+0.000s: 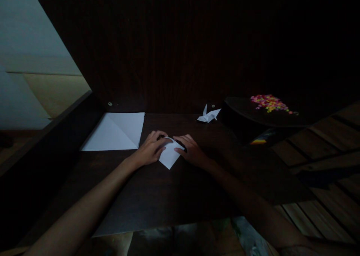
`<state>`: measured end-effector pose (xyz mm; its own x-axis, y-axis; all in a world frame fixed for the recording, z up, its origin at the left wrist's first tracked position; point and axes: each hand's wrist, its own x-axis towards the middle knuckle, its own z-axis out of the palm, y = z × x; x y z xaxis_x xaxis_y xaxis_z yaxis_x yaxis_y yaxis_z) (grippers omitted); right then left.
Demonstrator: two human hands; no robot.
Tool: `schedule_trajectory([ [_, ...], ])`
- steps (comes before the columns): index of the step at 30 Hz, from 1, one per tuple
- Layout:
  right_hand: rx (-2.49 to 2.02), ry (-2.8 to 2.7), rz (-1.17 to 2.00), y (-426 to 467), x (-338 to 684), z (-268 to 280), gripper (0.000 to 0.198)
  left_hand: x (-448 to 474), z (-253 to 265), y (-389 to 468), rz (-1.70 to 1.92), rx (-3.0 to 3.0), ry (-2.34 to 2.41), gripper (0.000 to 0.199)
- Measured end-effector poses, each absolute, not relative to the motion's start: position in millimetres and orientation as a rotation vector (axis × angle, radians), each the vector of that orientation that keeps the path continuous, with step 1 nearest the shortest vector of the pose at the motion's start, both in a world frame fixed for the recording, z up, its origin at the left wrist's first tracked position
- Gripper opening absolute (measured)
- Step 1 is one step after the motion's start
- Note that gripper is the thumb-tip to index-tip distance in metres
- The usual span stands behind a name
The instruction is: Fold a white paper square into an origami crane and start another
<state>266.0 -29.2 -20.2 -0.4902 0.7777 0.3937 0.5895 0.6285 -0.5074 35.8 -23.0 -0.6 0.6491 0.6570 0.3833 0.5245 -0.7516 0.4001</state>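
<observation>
A small folded piece of white paper lies on the dark wooden surface, one corner pointing toward me. My left hand grips its left side, fingers curled at the far edge and thumb on top. On the opposite side, my right hand has its thumb on the paper's right corner, with the fingers bent behind it. Left of my hands rests a stack of white paper sheets, the top one marked by a diagonal crease. A folded white paper crane stands farther back on the right.
A dark upright panel closes off the back, and a low dark side wall runs along the left. At right, a raised dark ledge carries a pile of small colourful pieces. Wooden slats show beyond it.
</observation>
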Motion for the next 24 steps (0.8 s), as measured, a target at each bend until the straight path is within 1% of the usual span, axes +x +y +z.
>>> schedule_trajectory([
  [3, -1.039, -2.258, 0.417, -29.4, 266.0, -20.3, 0.038, 37.2, 0.6, -25.7, 0.736, 2.735, 0.94, 0.027],
  [13, -0.978, -2.294, 0.363, -30.0, 266.6, -22.1, 0.033, 35.6, 1.4, -26.6, 0.69, 2.915, 1.052, 0.016],
  [16, -0.941, -2.313, 0.346, -30.0, 266.6, -23.2, 0.03, 35.8, 0.9, -28.7, 0.684, 2.971, 1.053, 0.017],
  [19, -0.937, -2.352, 0.299, -30.7, 265.0, -23.8, 0.031, 37.4, 0.1, -31.0, 0.639, 3.118, 1.007, 0.027],
  [21, -0.952, -2.392, 0.248, -31.7, 263.4, -24.2, 0.031, 39.5, -0.7, -32.6, 0.553, 3.19, 1.033, 0.029],
  [24, -0.979, -2.46, 0.154, -33.7, 261.0, -24.9, 0.033, 44.3, -1.3, -35.1, 0.338, 3.19, 1.131, 0.026],
])
